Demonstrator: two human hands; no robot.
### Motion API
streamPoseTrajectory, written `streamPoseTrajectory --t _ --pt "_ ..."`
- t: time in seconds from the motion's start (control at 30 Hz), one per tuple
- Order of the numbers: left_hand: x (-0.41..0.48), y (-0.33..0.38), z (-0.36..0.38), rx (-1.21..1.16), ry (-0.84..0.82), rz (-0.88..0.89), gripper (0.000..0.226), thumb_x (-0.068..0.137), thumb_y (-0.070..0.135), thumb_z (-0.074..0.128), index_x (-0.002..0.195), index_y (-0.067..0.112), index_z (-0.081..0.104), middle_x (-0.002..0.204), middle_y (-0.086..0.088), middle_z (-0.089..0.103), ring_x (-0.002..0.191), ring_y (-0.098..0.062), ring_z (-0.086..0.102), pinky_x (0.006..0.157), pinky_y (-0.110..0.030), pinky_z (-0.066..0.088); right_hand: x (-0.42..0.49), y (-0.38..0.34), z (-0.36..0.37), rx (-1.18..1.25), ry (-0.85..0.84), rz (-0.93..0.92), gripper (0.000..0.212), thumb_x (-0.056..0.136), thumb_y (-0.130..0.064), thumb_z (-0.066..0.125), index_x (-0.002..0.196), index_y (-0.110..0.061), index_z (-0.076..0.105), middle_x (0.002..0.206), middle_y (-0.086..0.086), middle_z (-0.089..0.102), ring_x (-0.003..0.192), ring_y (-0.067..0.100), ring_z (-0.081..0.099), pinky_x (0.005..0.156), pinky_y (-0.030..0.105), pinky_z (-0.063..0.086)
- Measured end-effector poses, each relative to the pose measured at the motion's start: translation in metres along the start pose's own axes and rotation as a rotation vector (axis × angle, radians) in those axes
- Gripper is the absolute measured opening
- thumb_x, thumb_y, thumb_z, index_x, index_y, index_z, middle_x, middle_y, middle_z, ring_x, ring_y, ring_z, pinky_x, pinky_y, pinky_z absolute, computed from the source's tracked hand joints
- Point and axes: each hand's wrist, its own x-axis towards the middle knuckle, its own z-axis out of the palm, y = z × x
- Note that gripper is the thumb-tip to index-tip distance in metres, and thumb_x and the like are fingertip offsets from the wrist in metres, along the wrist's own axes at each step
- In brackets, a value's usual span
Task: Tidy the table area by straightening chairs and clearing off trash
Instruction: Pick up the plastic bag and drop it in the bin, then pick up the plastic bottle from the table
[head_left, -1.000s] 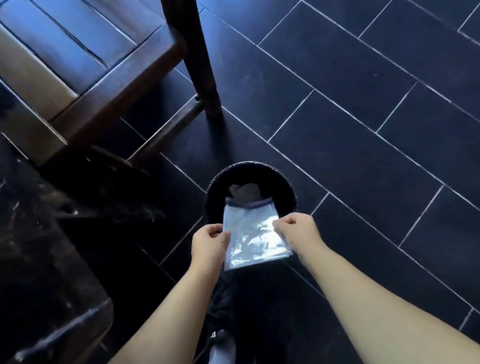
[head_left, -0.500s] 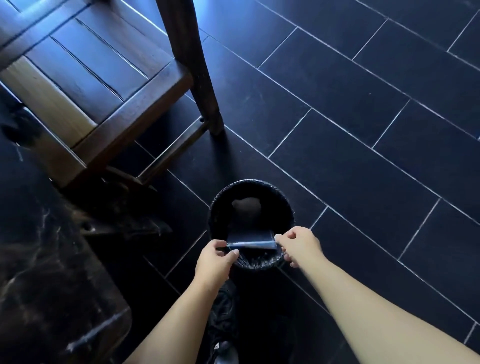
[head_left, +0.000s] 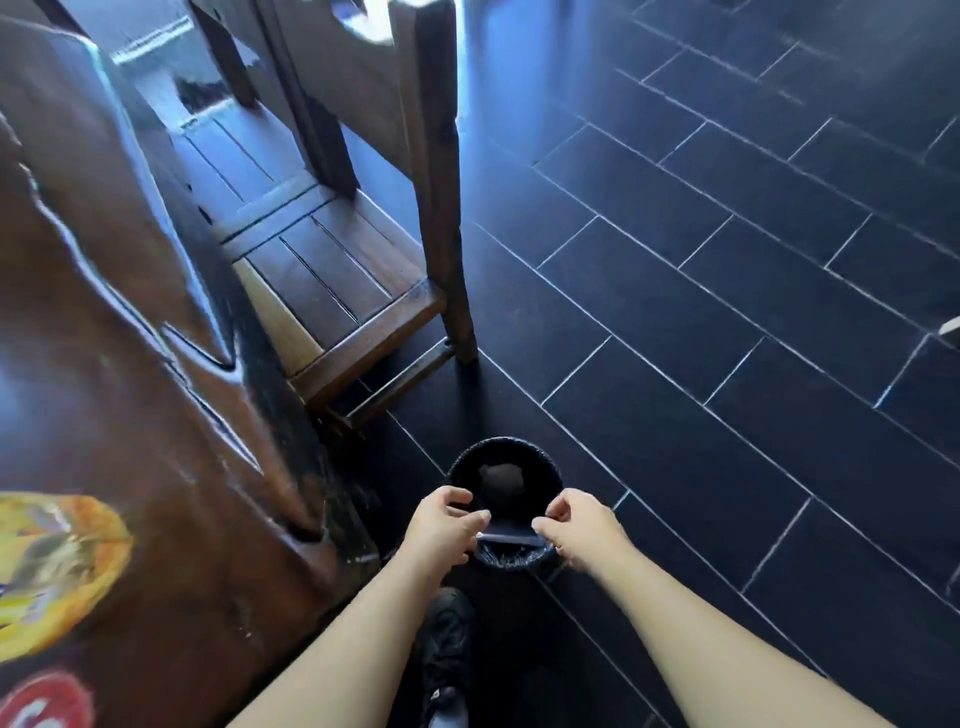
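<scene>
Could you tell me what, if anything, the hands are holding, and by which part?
A clear plastic bag, seen edge-on above the bin: the left hand pinches its left end, the right hand its right end.

Dim, bluish light glares off the table (head_left: 130, 364) (smeared by motion blur); the tiled floor (head_left: 727, 312) lies dark, edges bowed wide-angle.
</scene>
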Motion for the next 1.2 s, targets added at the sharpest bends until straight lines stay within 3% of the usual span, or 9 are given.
streamPoseTrajectory --t 0.1,0.27,0.37,0.5,0.73,1.0,1.1,1.2 --pt "-0.056 0.035 -0.022 0.089 0.030 0.055 0.034 0.087 0.020 0.073 0.118 0.016 0.058 0.085 0.001 0.067 0.067 -0.014 0.063 0.061 -0.030 0.053 -0.053 -0.035 -0.031 -0.135 0.017 -0.076 0.023 0.083 -0.039 0.067 0.100 -0.025 0.060 0.103 -0.005 0.067 0.092 0.017 0.065 0.084 0.035 0.053" --pt "-0.140 0.072 -0.055 0.276 0.049 0.165 0.041 0.079 0.030 0.077 0.115 0.019 0.062 0.089 0.001 0.071 0.074 -0.018 0.067 0.075 -0.038 0.058 -0.141 -0.080 -0.071 -0.369 0.023 -0.235 0.032 0.087 -0.041 0.063 0.112 -0.023 0.056 0.112 -0.003 0.063 0.105 0.020 0.059 0.088 0.037 0.051" --pt "-0.203 0.092 -0.066 0.262 0.064 0.195 0.037 0.083 0.026 0.075 0.116 0.018 0.061 0.091 0.001 0.069 0.075 -0.015 0.065 0.070 -0.032 0.055 -0.193 -0.097 -0.086 -0.460 0.041 -0.310 0.034 0.086 -0.042 0.061 0.114 -0.023 0.054 0.113 -0.002 0.061 0.104 0.020 0.059 0.085 0.038 0.052" --pt "-0.257 0.097 -0.075 0.505 0.119 0.317 0.040 0.083 0.027 0.073 0.121 0.019 0.061 0.096 0.004 0.063 0.087 -0.012 0.059 0.078 -0.020 0.044 -0.243 -0.107 -0.093 -0.490 0.077 -0.383 0.034 0.087 -0.044 0.061 0.112 -0.022 0.052 0.115 -0.001 0.060 0.105 0.022 0.059 0.086 0.038 0.051" --pt "-0.301 0.090 -0.079 0.671 0.163 0.447 0.040 0.081 0.025 0.070 0.119 0.017 0.062 0.110 -0.004 0.066 0.103 -0.022 0.063 0.090 -0.032 0.050 -0.296 -0.103 -0.096 -0.529 0.145 -0.432 0.033 0.088 -0.043 0.060 0.112 -0.021 0.052 0.112 -0.001 0.056 0.102 0.022 0.057 0.087 0.039 0.052" --pt "-0.322 0.068 -0.101 0.670 0.232 0.463 0.047 0.083 0.030 0.071 0.126 0.020 0.057 0.119 -0.004 0.062 0.110 -0.024 0.061 0.094 -0.033 0.050 -0.313 -0.103 -0.090 -0.559 0.158 -0.470 0.028 0.086 -0.044 0.061 0.099 -0.024 0.048 0.104 -0.002 0.056 0.094 0.021 0.057 0.079 0.038 0.052" --pt "-0.329 0.059 -0.118 0.687 0.237 0.445 0.051 0.082 0.035 0.070 0.129 0.025 0.055 0.124 -0.003 0.060 0.115 -0.024 0.059 0.097 -0.038 0.050 -0.316 -0.115 -0.080 -0.550 0.141 -0.507 0.032 0.085 -0.046 0.061 0.106 -0.025 0.050 0.106 -0.003 0.057 0.096 0.021 0.058 0.083 0.039 0.053" --pt "-0.333 0.051 -0.143 0.679 0.271 0.426 0.043 0.079 0.040 0.071 0.117 0.028 0.059 0.117 0.001 0.061 0.111 -0.024 0.061 0.093 -0.040 0.052 -0.318 -0.134 -0.063 -0.559 0.122 -0.543 0.038 0.086 -0.046 0.063 0.114 -0.023 0.053 0.109 -0.003 0.057 0.100 0.021 0.058 0.086 0.039 0.053"
